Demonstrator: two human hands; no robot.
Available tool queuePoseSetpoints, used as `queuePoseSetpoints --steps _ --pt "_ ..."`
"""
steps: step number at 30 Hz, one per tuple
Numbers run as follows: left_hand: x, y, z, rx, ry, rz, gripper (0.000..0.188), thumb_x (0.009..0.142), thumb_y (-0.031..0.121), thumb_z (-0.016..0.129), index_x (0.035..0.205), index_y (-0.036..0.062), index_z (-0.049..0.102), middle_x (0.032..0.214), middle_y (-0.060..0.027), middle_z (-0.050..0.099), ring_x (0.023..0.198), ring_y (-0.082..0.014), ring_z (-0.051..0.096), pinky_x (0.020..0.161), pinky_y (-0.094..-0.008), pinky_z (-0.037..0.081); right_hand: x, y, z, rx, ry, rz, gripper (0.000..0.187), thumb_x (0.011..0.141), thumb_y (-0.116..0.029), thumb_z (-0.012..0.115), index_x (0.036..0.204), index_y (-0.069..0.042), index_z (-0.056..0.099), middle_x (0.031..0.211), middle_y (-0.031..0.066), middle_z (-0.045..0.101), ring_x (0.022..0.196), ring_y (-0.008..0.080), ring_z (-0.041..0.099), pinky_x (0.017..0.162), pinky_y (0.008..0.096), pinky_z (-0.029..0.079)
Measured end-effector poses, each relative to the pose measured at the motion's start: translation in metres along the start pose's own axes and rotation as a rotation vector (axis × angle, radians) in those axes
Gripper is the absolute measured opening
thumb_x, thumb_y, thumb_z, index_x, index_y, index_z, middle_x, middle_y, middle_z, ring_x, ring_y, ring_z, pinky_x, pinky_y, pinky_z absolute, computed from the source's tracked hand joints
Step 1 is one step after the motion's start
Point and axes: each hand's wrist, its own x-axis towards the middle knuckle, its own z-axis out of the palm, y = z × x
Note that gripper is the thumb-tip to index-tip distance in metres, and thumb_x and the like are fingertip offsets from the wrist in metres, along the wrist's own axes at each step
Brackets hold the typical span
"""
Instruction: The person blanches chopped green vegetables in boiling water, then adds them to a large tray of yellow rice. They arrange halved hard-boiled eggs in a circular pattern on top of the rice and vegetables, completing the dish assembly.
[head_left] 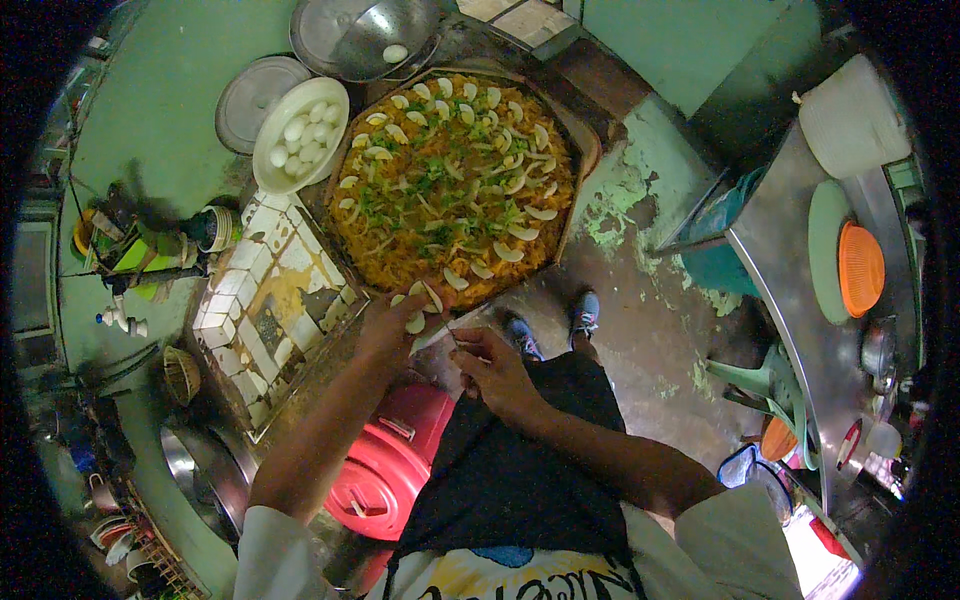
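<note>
My left hand point(385, 325) is closed around several cut pieces of peeled boiled egg point(416, 322), at the near edge of a big many-sided tray point(574, 205). Orange-yellow noodles point(400, 250) fill the tray, topped with chopped green herbs and pale strips. Egg wedges point(508, 252) lie around the noodles' border, mostly at the far and right sides. Just right of the left hand, my right hand point(495, 372) has its fingers pinched together. Something thin seems to be between them, too small to name.
Left of the tray stands an oval white bowl point(262, 172) of whole peeled eggs, beside a round grey lid point(232, 110). A metal wok point(350, 45) holding one egg sits behind. Broken white tiles point(240, 270) edge the counter. Red lidded bins point(370, 480) stand below; a steel table point(775, 255) is at right.
</note>
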Motion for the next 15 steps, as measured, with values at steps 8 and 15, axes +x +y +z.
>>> queuePoseSetpoints --steps 8,15 --pt "0.01 0.009 -0.016 -0.331 0.186 -0.246 0.033 0.086 0.003 0.056 0.116 -0.008 0.051 0.105 -0.0193 0.059 0.088 -0.0305 0.065 0.077 -0.0415 0.059 0.028 0.01 0.028 0.312 0.063 0.108 0.03 0.094 -0.016 0.054 0.121 -0.006 0.049 0.09 0.0048 0.057 0.068 0.0105 0.055 0.053 0.0244 0.044" --pt "0.012 -0.006 -0.042 0.371 -0.107 0.305 0.038 0.083 0.005 0.057 0.118 -0.0065 0.051 0.099 -0.0169 0.061 0.085 -0.0272 0.065 0.075 -0.037 0.058 0.006 -0.007 0.039 0.211 -0.026 0.078 0.028 0.094 -0.015 0.053 0.12 -0.005 0.049 0.088 0.005 0.058 0.066 0.0104 0.054 0.052 0.0242 0.045"
